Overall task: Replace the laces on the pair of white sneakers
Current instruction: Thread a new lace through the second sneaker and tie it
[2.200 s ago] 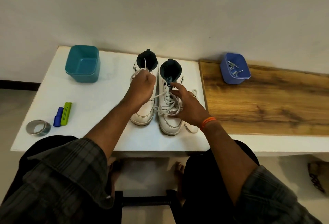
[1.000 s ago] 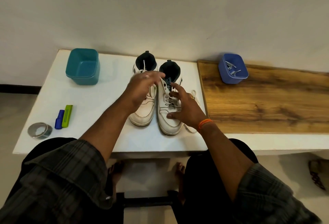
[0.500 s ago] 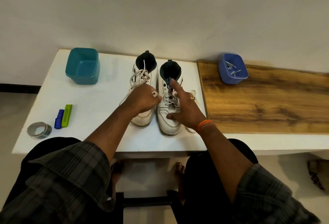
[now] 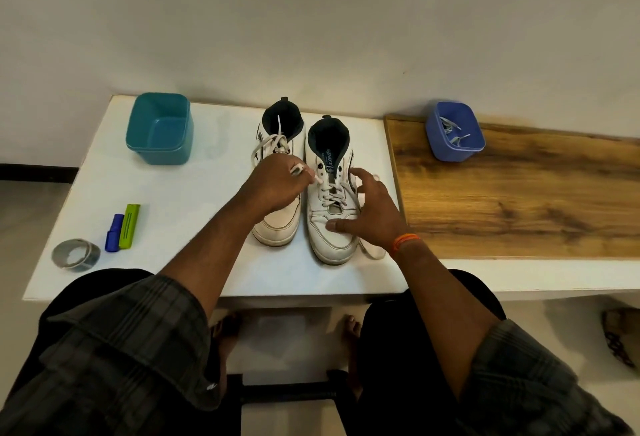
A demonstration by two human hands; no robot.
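Right hand (image 4: 372, 208) lies with relaxed fingers over the near-right sneaker (image 4: 330, 200) on the white desk (image 4: 194, 200), thumb on its toe. Left hand (image 4: 277, 186) pinches a white lace (image 4: 304, 172) end over the left sneaker (image 4: 278, 221). Farther right, a blue bin (image 4: 453, 132) holds laces.

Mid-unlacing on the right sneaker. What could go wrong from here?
1. The left hand pinches the lace sideways; the right sneaker, steadied only by the right hand, may slide into the left sneaker.
2. The loose lace end near the table edge could snag the wrist.
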